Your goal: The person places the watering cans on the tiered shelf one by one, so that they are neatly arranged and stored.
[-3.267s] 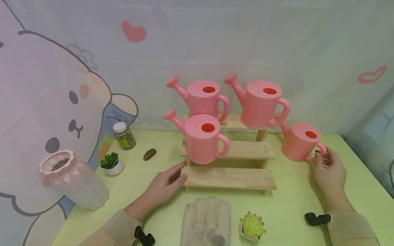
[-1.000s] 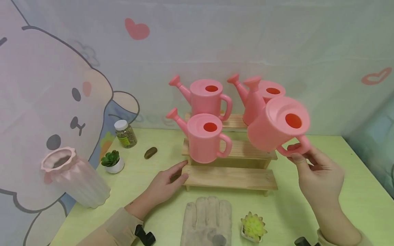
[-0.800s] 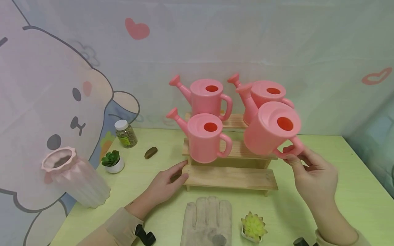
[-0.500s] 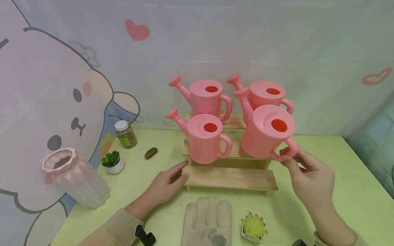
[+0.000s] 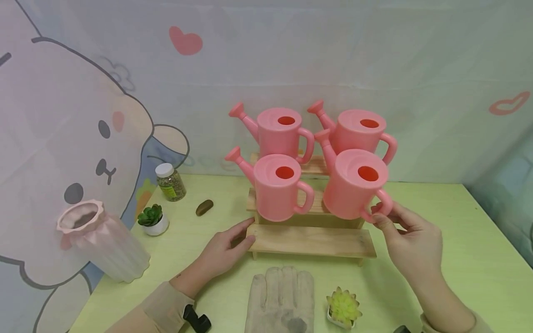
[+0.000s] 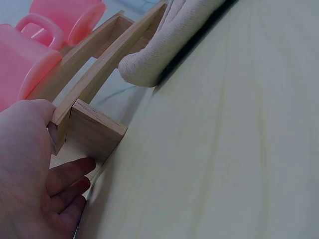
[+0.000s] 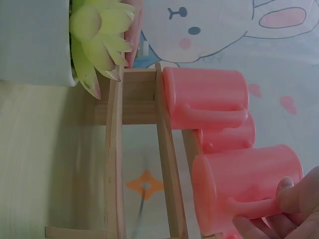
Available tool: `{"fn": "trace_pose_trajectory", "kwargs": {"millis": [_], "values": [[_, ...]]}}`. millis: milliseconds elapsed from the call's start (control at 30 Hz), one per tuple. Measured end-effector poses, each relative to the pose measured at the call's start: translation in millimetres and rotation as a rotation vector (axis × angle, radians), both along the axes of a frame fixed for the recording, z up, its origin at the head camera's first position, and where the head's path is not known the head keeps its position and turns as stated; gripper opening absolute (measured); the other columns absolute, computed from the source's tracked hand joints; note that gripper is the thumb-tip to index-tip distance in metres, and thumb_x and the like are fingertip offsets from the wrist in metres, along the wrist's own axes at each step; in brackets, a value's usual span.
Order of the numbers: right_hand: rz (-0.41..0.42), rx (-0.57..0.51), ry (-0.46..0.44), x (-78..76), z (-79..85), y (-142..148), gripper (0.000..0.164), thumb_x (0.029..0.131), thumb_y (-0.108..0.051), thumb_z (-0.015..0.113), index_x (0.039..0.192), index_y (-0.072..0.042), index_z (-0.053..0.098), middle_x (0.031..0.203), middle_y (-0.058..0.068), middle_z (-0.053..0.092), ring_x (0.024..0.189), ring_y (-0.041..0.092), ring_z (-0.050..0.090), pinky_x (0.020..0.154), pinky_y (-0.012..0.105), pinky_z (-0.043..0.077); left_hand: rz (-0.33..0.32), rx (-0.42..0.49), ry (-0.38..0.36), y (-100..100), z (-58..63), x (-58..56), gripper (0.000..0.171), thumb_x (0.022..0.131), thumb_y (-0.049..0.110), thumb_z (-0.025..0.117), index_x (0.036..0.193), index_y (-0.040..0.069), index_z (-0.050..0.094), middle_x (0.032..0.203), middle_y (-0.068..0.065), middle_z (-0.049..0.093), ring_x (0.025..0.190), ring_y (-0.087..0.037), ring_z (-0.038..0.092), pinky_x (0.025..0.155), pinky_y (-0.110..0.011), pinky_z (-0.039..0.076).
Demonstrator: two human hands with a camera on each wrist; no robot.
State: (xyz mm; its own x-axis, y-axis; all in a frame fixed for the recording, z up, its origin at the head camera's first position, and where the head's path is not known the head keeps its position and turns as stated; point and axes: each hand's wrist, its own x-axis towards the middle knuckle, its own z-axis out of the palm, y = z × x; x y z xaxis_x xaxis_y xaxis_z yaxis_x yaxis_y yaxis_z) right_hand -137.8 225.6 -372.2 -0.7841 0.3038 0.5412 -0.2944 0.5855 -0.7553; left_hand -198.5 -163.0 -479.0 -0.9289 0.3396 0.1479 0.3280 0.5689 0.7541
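My right hand (image 5: 410, 240) pinches the handle of a pink watering can (image 5: 354, 185), thumb in front. This can is at the right of the wooden stepped shelf's (image 5: 312, 240) middle step; whether its base touches the board I cannot tell. Another pink watering can (image 5: 275, 189) stands to its left on the same step. Behind, two more pink cans, one left (image 5: 278, 134) and one right (image 5: 358, 129), stand on the top step. My left hand (image 5: 220, 252) rests against the shelf's left end, its thumb at the lowest board (image 6: 89, 84) and its other fingers loosely bent beside the leg.
A beige work glove (image 5: 281, 300) and a yellow-green succulent (image 5: 343, 307) lie in front of the shelf. To the left are a pink-white vase (image 5: 108, 245), a small green potted plant (image 5: 152, 219), a white-lidded jar (image 5: 170, 182) and a brown stone (image 5: 204, 207).
My right hand has lifted the watering can off the table at the right, carried it leftward, and lowered it to the middle step, turning it more upright. My left hand has stayed put.
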Motion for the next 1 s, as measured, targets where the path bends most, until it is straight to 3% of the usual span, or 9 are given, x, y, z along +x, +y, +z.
{"fn": "trace_pose_trajectory", "kwargs": {"millis": [67,167,267,567,1000], "values": [[-0.003,0.012,-0.008,-0.5,-0.3,0.1,0.032,0.083,-0.013,0.086,0.114,-0.022,0.081,0.084,-0.040,0.067,0.086,-0.018,0.066,0.070,0.003,0.051,-0.001,0.000,0.001,0.1,0.2,-0.2,0.051,0.101,0.053,0.058,0.150,0.042,0.048,0.141,-0.006,0.065,0.128,-0.018,0.065,0.111,-0.048,0.050],[-0.007,0.037,-0.011,-2.2,-1.5,1.5,0.033,0.084,-0.014,0.086,0.115,-0.022,0.080,0.083,-0.041,0.065,0.084,-0.019,0.065,0.071,0.002,0.050,-0.001,-0.001,0.003,0.4,0.4,-0.5,0.051,0.101,0.053,0.058,0.150,0.042,0.048,0.141,-0.006,0.065,0.128,-0.018,0.065,0.111,-0.049,0.050],[-0.006,0.035,-0.035,-3.5,-2.0,2.4,0.032,0.085,-0.015,0.085,0.116,-0.023,0.080,0.082,-0.040,0.066,0.082,-0.020,0.065,0.061,0.004,0.048,0.005,-0.005,0.004,0.3,0.0,-0.5,0.051,0.101,0.054,0.058,0.150,0.043,0.048,0.142,-0.007,0.064,0.129,-0.019,0.065,0.111,-0.049,0.049],[-0.017,-0.007,-0.134,-4.7,-0.6,2.7,0.024,0.089,-0.023,0.082,0.112,-0.024,0.081,0.083,-0.038,0.069,0.081,-0.019,0.065,0.050,0.015,0.046,0.018,-0.010,0.000,0.1,-3.3,0.1,0.051,0.100,0.057,0.057,0.149,0.046,0.047,0.144,-0.006,0.063,0.130,-0.019,0.064,0.111,-0.048,0.049],[-0.023,0.051,-0.076,-4.7,-4.3,5.2,0.030,0.086,-0.018,0.084,0.115,-0.024,0.081,0.081,-0.039,0.067,0.080,-0.021,0.063,0.060,0.007,0.050,0.012,0.000,-0.007,0.9,-1.5,0.4,0.051,0.101,0.057,0.057,0.149,0.047,0.046,0.145,-0.004,0.061,0.130,-0.019,0.063,0.112,-0.047,0.049]]}}
